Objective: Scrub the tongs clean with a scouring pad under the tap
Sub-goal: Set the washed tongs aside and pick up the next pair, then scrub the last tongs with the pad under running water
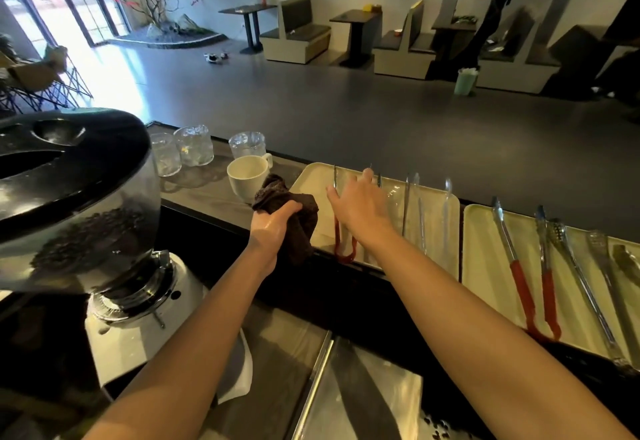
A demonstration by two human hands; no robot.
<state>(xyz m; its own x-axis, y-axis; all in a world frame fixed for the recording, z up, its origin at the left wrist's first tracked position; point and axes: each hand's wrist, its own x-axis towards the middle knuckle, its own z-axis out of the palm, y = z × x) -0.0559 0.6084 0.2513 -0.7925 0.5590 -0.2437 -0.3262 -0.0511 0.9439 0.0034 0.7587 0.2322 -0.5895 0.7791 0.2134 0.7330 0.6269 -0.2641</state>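
Counter: café bar top, two cream trays side by side, booths beyond.
Red-handled tongs [344, 247]: on the left tray [320, 176], long axis 6-to-12, red hinge end at 6, steel tips at 12.
Right hand [360, 207]: fingers spread straight over them, nothing clasped!
Left hand [273, 228]: at the tray's 9 o'clock, clenched round a dark brown cloth [298, 228].
Count: three tongs here, three more tongs [530, 283] on the right tray [485, 266]; three glasses [194, 145]; one white cup [247, 179].
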